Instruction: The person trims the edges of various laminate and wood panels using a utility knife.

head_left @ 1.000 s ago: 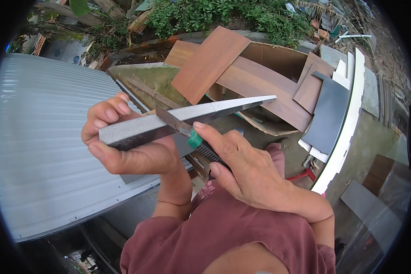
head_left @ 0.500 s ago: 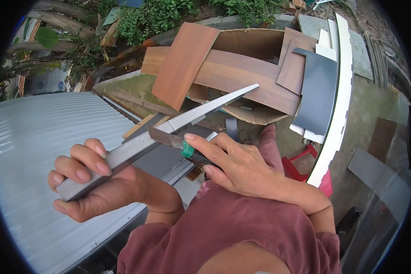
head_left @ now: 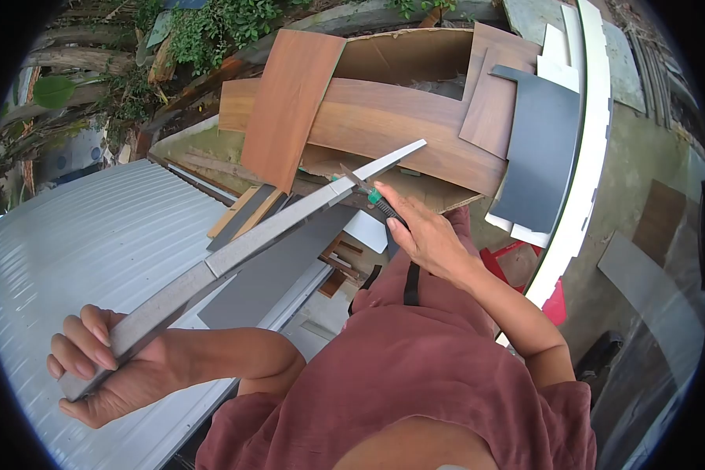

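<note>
A long grey metal-like bar (head_left: 251,241) runs diagonally from the lower left to the upper middle, with score lines across it. My left hand (head_left: 121,360) is closed round its near end. Near the far part of the bar, my right hand (head_left: 427,239) is closed on a utility knife (head_left: 374,196) with a green collar and black ribbed handle. The knife's blade lies across the bar, close to a crosswise line near its far end. Whether the blade edge presses into the bar cannot be made out.
Wood-look boards (head_left: 290,102) lie over an open cardboard box (head_left: 407,56). A dark grey panel (head_left: 540,149) and a long white strip (head_left: 595,149) are at the right, near a red stool (head_left: 513,262). Corrugated metal sheeting (head_left: 94,243) spans the left.
The bar's near end and my left hand have moved down and left. My right hand and the knife have shifted up and right, farther along the bar.
</note>
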A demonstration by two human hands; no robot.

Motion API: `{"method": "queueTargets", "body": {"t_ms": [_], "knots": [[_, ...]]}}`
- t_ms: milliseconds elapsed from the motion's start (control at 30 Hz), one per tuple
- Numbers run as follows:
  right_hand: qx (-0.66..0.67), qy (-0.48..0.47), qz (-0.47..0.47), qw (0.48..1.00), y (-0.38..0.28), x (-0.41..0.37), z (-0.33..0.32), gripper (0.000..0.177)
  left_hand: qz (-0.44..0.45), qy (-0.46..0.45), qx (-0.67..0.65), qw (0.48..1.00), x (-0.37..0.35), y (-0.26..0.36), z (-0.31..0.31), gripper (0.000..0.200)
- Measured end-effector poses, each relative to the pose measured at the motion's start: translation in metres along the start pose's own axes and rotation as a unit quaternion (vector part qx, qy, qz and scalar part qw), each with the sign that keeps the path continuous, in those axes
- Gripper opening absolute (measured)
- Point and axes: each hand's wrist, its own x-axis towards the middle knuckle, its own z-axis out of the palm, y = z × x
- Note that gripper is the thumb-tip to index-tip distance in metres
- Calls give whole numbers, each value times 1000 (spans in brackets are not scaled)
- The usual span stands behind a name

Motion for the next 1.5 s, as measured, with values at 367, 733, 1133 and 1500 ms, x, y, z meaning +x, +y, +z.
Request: {"method": "queueTargets", "body": {"t_ms": [367, 733, 1133, 1500], "knots": [[7, -19, 144, 989, 157, 31, 2, 46, -5, -9, -15, 1000, 9, -12, 26, 21], [-17, 38, 221, 974, 265, 53, 26, 47, -8, -10, 5, 1000, 12, -15, 39, 20], [-141, 16, 288, 947, 255, 54, 18, 49, 28, -7, 31, 999, -2, -8, 25, 22], [54, 154, 197, 967, 169, -34, 45, 49, 62, 67, 116, 989, -20, 22, -18, 50]]}}
